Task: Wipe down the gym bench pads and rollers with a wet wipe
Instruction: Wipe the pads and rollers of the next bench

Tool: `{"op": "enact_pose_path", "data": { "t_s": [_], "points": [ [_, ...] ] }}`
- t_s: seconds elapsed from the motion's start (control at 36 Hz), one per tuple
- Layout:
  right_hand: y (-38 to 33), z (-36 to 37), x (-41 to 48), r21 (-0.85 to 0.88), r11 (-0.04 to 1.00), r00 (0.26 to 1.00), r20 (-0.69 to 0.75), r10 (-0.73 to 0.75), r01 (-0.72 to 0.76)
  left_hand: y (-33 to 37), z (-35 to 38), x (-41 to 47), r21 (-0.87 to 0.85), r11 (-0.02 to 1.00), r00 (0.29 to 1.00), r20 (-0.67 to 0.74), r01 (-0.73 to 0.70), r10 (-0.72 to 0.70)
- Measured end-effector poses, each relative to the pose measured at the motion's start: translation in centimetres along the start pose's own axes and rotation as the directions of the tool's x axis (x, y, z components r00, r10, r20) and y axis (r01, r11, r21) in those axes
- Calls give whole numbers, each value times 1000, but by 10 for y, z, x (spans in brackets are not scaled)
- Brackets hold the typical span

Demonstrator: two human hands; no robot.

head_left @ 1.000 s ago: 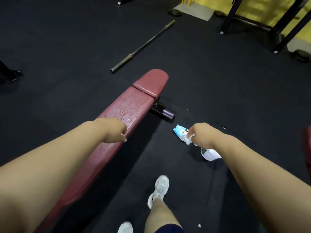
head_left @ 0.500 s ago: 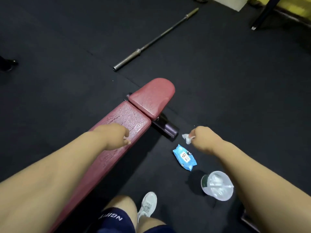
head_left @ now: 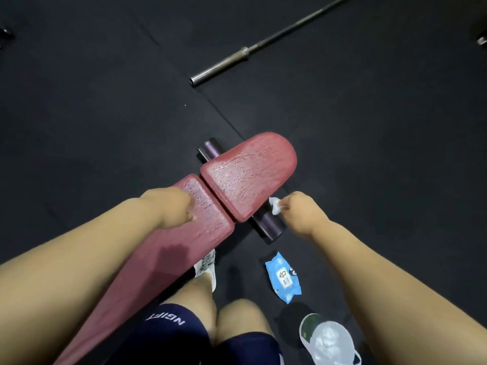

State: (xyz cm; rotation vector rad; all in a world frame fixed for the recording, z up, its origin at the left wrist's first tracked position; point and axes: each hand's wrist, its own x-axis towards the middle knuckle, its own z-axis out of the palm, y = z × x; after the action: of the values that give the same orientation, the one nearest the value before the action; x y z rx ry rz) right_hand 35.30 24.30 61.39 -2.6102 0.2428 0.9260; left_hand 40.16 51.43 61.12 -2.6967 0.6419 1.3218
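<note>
A red gym bench runs from bottom left toward the centre: a long back pad (head_left: 168, 248) and a short seat pad (head_left: 247, 175) with a cracked surface. A dark purple roller (head_left: 268, 223) sticks out under the seat pad on the right, and its other end (head_left: 208, 148) shows on the left. My left hand (head_left: 171, 206) rests curled on the back pad's far end, holding nothing that I can see. My right hand (head_left: 295, 210) is shut on a crumpled white wet wipe (head_left: 274, 206), right at the roller beside the seat pad's edge.
A blue wet-wipe pack (head_left: 283, 276) lies on the black rubber floor below my right hand. A clear plastic cup (head_left: 326, 341) with used wipes stands at the bottom right. A steel barbell (head_left: 263, 43) lies farther off. My knees and a white shoe (head_left: 207, 264) are beside the bench.
The view has come lower and closer to the bench's seat end. My right hand has moved with the wipe from near the blue pack up to the roller. My left hand stays on the back pad.
</note>
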Motion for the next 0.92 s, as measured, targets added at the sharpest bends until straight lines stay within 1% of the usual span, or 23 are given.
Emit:
{"op": "enact_pose_path", "data": {
  "t_s": [0.08,0.14,0.22,0.31,0.39,0.5,0.58,0.72,0.78,0.83,0.92],
  "points": [
    [10,-7,47,-18,1000,1000,0,-19,19,-3,-17,35,-17,1000,1000,5,12,-12],
    [19,-8,76,-4,1000,1000,6,-5,5,-3,-24,56,-22,1000,1000,18,9,-8],
    [31,-9,114,-1,1000,1000,11,7,-7,-1,-27,88,-23,1000,997,82,-1,3],
    [45,-12,154,-28,1000,1000,7,8,-8,4,-29,121,-43,999,994,110,5,0],
    [60,-17,196,15,1000,1000,-9,10,-10,8,-30,155,-84,996,992,120,35,-25],
    [79,-23,258,48,999,996,-89,-17,22,12,-32,209,-236,964,989,109,119,-96],
    [93,-25,301,36,997,986,-159,-55,62,20,-35,249,-321,935,986,110,151,-122],
    [111,-26,361,34,990,926,-360,-113,134,30,-29,309,-413,894,982,12,176,-188],
    [113,-20,379,31,991,913,-395,-108,131,33,-22,328,-431,885,975,-51,176,-218],
    [112,-11,391,3,993,930,-352,-109,117,37,-15,341,-435,883,966,-98,176,-241],
    [109,5,396,-75,988,959,-241,-150,136,36,-5,353,-410,884,967,-13,226,-253]
  ]
}}
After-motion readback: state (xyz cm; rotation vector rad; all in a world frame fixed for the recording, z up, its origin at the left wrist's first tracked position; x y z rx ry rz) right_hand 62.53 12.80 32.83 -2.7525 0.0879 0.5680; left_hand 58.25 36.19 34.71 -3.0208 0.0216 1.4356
